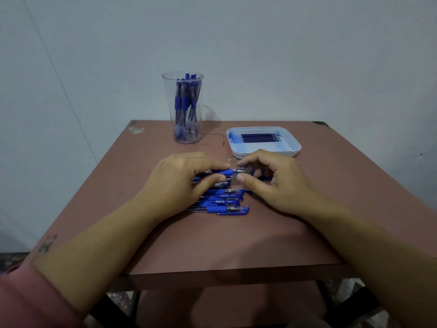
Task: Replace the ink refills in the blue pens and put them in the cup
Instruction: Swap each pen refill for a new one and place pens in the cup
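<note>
Two hands work one blue pen (224, 172): left hand (179, 183) fingers (220, 165) pinch its grip; right hand (272, 183) fingers (243, 179) narrow about the tip, contact unclear. Several capped pens (227, 200) wait on the worktop (212, 245). Tray (295, 147) holds refills (260, 138). Cup (183, 79) well stocked. Judged roughly midway.

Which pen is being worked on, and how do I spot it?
On the brown table, in front of the clear cup and white tray, a row of blue pens lies by the hands. The farthest pen, pinched at its blue grip by the left hand, is it: its bare metal tip points toward the right hand, while the nearest pens wear caps.
</note>
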